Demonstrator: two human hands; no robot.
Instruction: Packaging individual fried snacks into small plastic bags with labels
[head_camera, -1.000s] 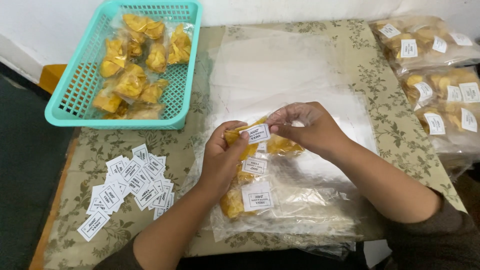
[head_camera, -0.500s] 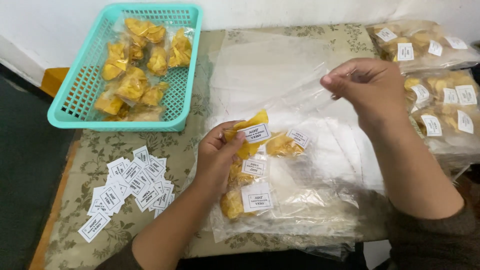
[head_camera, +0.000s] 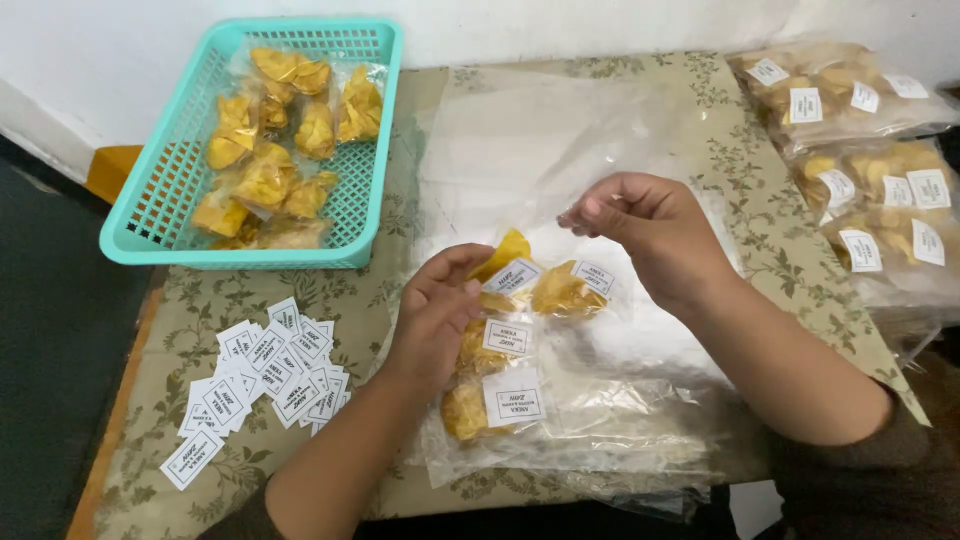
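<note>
My left hand (head_camera: 440, 305) grips a small clear packet of yellow chips (head_camera: 506, 262) with a white label on it, near the table's middle. My right hand (head_camera: 645, 230) hovers just right of it, fingertips pinched together on thin clear plastic (head_camera: 540, 170) that I can barely make out. Below the held packet lie other labelled chip packets (head_camera: 495, 385) inside a large clear bag (head_camera: 600, 420). Another labelled packet (head_camera: 570, 288) rests between my hands.
A teal plastic basket (head_camera: 150, 220) with several unlabelled chip packets stands at the back left. Several loose white paper labels (head_camera: 260, 375) lie at the front left. Big bags of labelled packets (head_camera: 870, 150) are stacked at the right. A floral cloth (head_camera: 770, 200) covers the table.
My right hand pulled away up and to the right from the held packet, then came back down toward it. My left hand kept hold of the packet.
</note>
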